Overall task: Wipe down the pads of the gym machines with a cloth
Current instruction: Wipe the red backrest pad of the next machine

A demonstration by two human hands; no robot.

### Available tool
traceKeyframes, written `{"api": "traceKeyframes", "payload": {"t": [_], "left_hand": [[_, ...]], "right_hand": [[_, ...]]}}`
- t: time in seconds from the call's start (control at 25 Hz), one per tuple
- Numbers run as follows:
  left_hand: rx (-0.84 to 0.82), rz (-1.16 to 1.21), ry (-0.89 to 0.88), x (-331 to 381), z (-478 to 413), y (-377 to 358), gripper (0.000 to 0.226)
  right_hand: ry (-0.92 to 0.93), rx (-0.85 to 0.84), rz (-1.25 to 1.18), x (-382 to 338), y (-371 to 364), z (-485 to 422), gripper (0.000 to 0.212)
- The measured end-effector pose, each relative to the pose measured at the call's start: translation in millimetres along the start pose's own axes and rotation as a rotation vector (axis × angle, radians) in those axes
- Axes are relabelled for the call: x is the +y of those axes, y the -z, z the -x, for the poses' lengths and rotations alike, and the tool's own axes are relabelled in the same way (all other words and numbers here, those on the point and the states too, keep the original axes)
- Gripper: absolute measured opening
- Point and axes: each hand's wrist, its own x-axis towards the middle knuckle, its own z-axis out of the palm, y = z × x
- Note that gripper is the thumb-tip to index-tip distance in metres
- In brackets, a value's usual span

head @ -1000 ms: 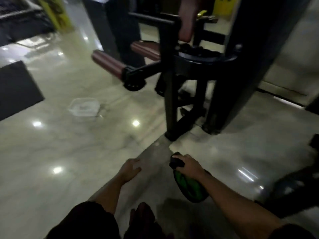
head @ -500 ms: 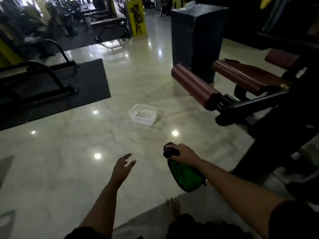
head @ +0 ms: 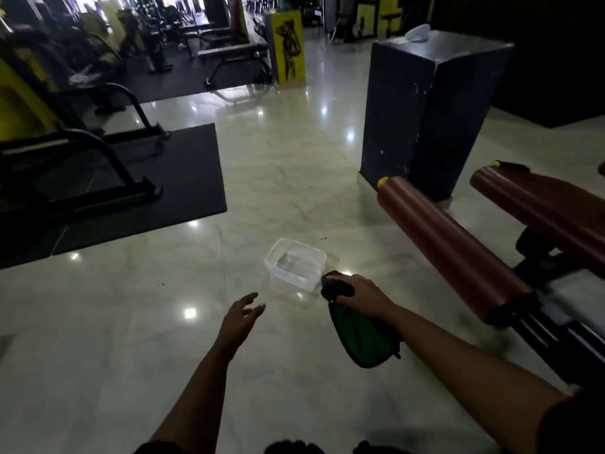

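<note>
My right hand grips a green and black cloth that hangs down from my fist above the floor. My left hand is held out with fingers spread and holds nothing. A clear plastic tub stands on the marble floor just beyond both hands. To the right, two brown roller pads of a gym machine point toward me: the nearer pad with a yellow end cap, and a second pad behind it. Neither hand touches a pad.
A tall black block stands behind the pads with a pale bowl on top. A black floor mat and a dark machine frame lie to the left. A yellow sign stands far back.
The view has swung left and up, away from the machine's frame toward the open floor. The tub now lies right in front of my hands. My left hand has lifted and spread its fingers.
</note>
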Motion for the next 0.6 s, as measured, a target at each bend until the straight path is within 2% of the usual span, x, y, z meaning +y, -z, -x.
{"api": "traceKeyframes", "payload": {"t": [0.28,0.6], "left_hand": [[-0.049,-0.01,-0.063,43,-213,23,0.042],[-0.293,-0.09,-0.134,133,-450,6,0.041]], "right_hand": [[-0.073,0.074,-0.045,-10,31,-182,0.054],[-0.264,0.297,-0.142,-6,106,-352,0.055]]}}
